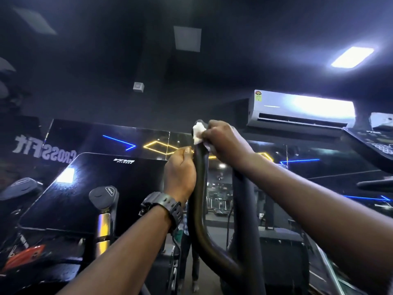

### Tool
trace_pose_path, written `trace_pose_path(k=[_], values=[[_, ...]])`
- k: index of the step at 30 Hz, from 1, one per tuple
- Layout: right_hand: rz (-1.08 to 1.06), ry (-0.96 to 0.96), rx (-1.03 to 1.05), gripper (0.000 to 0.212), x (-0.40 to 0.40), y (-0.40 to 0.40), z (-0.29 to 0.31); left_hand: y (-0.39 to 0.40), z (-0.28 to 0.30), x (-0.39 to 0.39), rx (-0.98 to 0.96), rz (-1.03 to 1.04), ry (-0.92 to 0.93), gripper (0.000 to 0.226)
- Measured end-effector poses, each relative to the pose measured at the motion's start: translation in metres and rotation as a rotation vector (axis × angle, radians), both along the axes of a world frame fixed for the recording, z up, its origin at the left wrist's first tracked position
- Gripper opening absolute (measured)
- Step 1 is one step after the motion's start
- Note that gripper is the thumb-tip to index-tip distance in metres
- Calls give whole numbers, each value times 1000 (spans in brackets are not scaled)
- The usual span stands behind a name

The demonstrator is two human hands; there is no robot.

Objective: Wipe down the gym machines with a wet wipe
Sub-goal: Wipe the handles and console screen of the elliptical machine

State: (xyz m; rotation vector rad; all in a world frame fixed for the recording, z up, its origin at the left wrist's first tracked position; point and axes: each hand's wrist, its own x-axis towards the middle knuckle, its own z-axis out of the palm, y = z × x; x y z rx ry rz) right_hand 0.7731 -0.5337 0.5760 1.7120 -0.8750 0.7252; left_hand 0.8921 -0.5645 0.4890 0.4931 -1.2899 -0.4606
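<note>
A black curved handlebar [198, 201] of a gym machine rises in the middle of the view. My right hand [223, 139] holds a crumpled white wet wipe [198, 133] against the handlebar's top end. My left hand [180, 173], with a black watch on the wrist, grips the same bar just below. The machine's dark glossy console screen [93, 192] tilts at the left.
A second black handle with a rounded grip [104, 194] on a metallic post stands at lower left. A mirror wall [131, 141] ahead reflects neon lines and a "CrossFit" sign. A white air conditioner [302, 111] hangs at upper right. Another machine's console [374, 143] juts in at the right edge.
</note>
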Motion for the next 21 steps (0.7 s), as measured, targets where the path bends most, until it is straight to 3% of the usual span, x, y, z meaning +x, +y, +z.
trace_pose_path(k=[4,6,8,12,17,21], values=[[52,128,61,22,-12,18,-52,-1,6,-2,-69,49,-30,28],[19,169,79,15,-14,17,-43,-5,8,-3,-74,88,-57,26],[-34,125,-12,5,-9,5,-12,-10,10,-7,-81,124,-62,28],[-99,-24,-53,21,9,-11,29,-12,5,-6,-119,175,-114,23],[-99,-129,-18,18,-25,8,15,-7,-10,0,-234,293,-272,30],[-113,52,8,14,-47,20,-23,-3,-6,0,-282,425,-354,34]])
